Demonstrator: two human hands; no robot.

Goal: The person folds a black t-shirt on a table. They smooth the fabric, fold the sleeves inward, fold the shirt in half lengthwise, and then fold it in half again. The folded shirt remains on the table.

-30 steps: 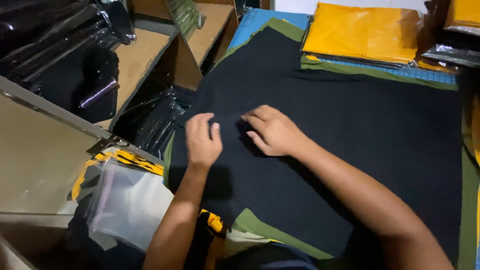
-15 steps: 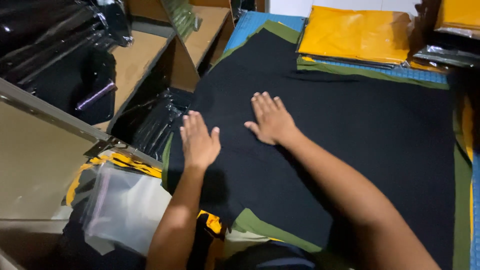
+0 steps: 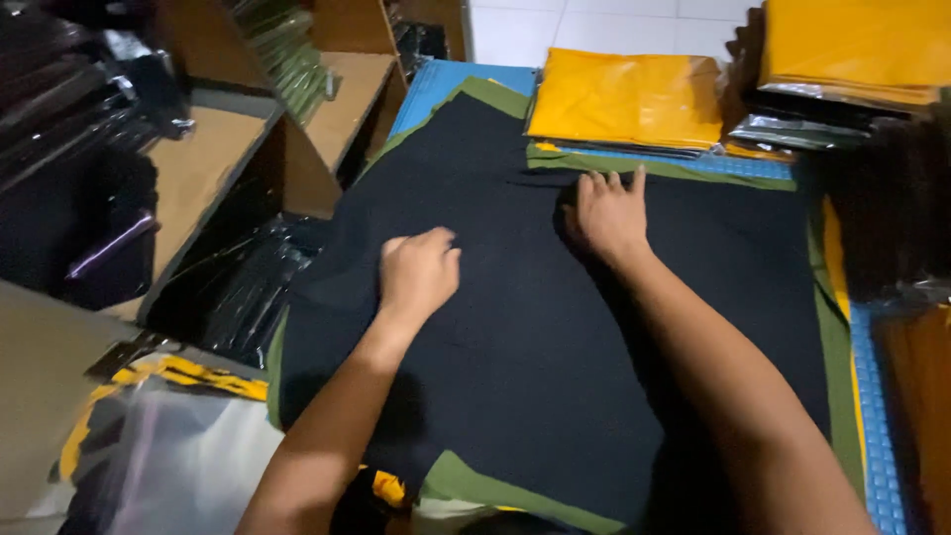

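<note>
While it lies spread flat over an olive-green layer point(image 3: 466, 476) and blue foam mat point(image 3: 436, 79), the black garment point(image 3: 555, 337) takes both hands — the right hand point(image 3: 609, 213) pressed flat near its far edge, fingers spread, grasping nothing; the left hand point(image 3: 418, 272) resting loosely curled, blurred, its grip unclear. Folded yellow garments point(image 3: 624, 99) lie beyond.

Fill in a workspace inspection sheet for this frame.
Surface: blue ridged mat under an olive green cloth.
Job's things: flat black fabric sheet, spread on top.
Clutter: folded yellow fabric stack in clear wrap; clear plastic bag with yellow print.
Grippers: left hand curled on the black fabric; right hand flat on it.
Cables: nothing seen.
Surroundings: wooden shelf; white tiled floor.
</note>
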